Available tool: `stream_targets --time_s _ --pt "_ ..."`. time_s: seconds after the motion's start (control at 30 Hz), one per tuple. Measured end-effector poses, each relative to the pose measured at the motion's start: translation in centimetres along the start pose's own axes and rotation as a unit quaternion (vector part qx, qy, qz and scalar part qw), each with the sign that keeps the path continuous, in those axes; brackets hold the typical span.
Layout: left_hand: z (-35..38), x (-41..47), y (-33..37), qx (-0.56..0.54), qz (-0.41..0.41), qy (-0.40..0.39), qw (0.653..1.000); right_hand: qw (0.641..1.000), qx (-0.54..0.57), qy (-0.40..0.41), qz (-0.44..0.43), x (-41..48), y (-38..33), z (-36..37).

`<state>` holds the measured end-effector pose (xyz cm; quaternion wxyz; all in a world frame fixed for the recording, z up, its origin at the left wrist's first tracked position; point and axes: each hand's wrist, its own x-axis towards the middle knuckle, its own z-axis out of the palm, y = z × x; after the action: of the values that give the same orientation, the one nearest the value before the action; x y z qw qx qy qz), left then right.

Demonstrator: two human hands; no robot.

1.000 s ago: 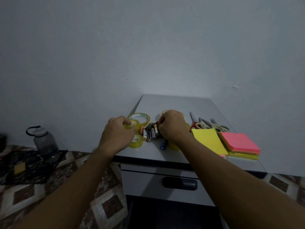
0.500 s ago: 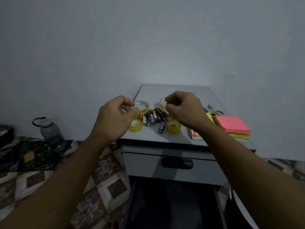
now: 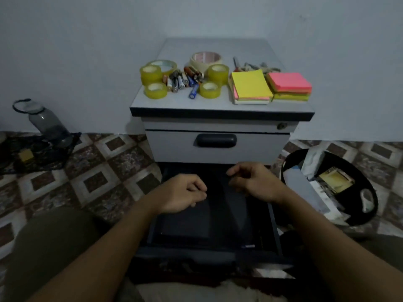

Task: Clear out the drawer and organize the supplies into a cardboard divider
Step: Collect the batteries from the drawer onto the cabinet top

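The lower drawer [image 3: 275,232] of a grey cabinet [image 3: 220,105] is pulled out; its dark inside shows only a flat dark sheet [image 3: 185,225]. My left hand [image 3: 184,194] and my right hand [image 3: 254,183] hover over it, fingers loosely curled, holding nothing. On the cabinet top lie several yellow tape rolls [image 3: 154,90], a beige tape roll [image 3: 206,58], a heap of batteries [image 3: 182,80], scissors [image 3: 253,66], a yellow sticky-note pad [image 3: 250,86] and a pink pad [image 3: 289,82].
The upper drawer [image 3: 216,147] with a dark handle is shut. A black bin [image 3: 327,188] holding papers and packaging stands right of the cabinet. A grey water bottle [image 3: 46,123] and a dark cloth [image 3: 32,153] lie on the patterned floor at the left.
Both hands dropped from the tape rolls and batteries on the cabinet top down over the open lower drawer. My view tilted downward.
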<state>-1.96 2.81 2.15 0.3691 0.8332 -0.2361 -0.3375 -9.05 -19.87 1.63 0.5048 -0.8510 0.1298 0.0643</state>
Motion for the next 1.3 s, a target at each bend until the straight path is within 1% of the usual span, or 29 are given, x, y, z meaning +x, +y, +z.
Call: stream_targets --time_s 0.07,0.17,0.23,0.27,0.33,0.47,0.53,0.6,0.67,0.73,0.83,0.93,0.97,1.0,1.03,1.07,1.1,1.13,1.17,1.23,1.3 --pt "2.2 1.1 -2.2 0.005 -0.055 -0.058 0.997 0.996 0.013 -0.051 0.078 -0.4 3.2 2.0" --pt "4.5 2.1 -5.2 -0.004 -0.160 -0.140 0.977 0.972 0.011 -0.138 0.187 -1.2 6.7 4.4" --pt "5.9 2.6 -6.8 -0.022 -0.208 -0.165 0.964 0.954 0.023 -0.178 0.240 -1.6 8.4 5.4" --pt "6.4 2.8 -7.5 -0.026 -0.218 -0.163 0.962 0.949 0.014 -0.189 0.252 -1.7 9.1 5.6" --pt "7.1 3.3 -9.0 -0.032 -0.233 -0.154 0.960 0.945 -0.004 -0.191 0.265 -1.6 10.0 6.0" --pt "7.8 3.8 -9.6 -0.070 -0.245 -0.159 0.954 0.943 0.023 -0.174 0.284 -1.2 11.0 6.6" --pt "7.7 3.9 -9.0 -0.088 -0.233 -0.143 0.958 0.952 0.056 -0.140 0.267 -1.0 11.0 6.7" --pt "7.2 3.9 -8.5 -0.123 -0.217 -0.110 0.962 0.962 0.101 -0.080 0.241 -0.8 10.6 6.6" --pt "6.5 4.0 -8.4 -0.144 -0.203 -0.081 0.965 0.966 0.114 -0.050 0.227 -0.6 10.2 6.1" --pt "6.0 4.0 -8.4 -0.123 -0.212 -0.091 0.965 0.964 0.088 -0.068 0.242 -0.6 10.3 5.8" --pt "6.3 3.9 -8.9 -0.053 -0.244 -0.143 0.958 0.957 0.046 -0.116 0.263 -0.8 10.7 6.3" --pt "7.6 4.0 -9.4 -0.066 -0.246 -0.158 0.954 0.958 0.020 -0.124 0.259 -1.4 10.7 7.2" --pt "7.9 4.0 -9.2 -0.074 -0.242 -0.151 0.956 0.958 0.013 -0.124 0.258 -1.5 10.7 7.3" --pt "8.1 4.0 -8.9 -0.077 -0.230 -0.123 0.962 0.960 0.005 -0.120 0.253 -1.5 10.6 7.2" --pt "8.2 4.3 -9.0 -0.079 -0.210 -0.071 0.972 0.964 -0.006 -0.107 0.243 -1.3 10.6 7.0" --pt "8.1 4.6 -9.1 -0.077 -0.183 0.000 0.980 0.970 -0.021 -0.087 0.227 -1.1 10.4 6.7" --pt "8.0 4.9 -9.5 -0.076 -0.154 0.071 0.982 0.976 -0.039 -0.058 0.208 -0.6 10.4 6.4" --pt "7.7 5.3 -9.9 -0.090 -0.129 0.126 0.979 0.982 -0.050 -0.028 0.181 -0.1 10.3 6.2" --pt "7.4 5.6 -10.2 -0.107 -0.109 0.163 0.975 0.986 -0.055 -0.004 0.158 0.5 10.3 6.1" --pt "6.8 6.3 -10.5 -0.122 -0.086 0.203 0.968 0.991 -0.044 0.019 0.127 1.9 10.0 6.2" --pt "6.3 7.2 -10.7 -0.146 -0.076 0.199 0.966 0.993 -0.043 0.023 0.111 3.6 10.1 6.3"
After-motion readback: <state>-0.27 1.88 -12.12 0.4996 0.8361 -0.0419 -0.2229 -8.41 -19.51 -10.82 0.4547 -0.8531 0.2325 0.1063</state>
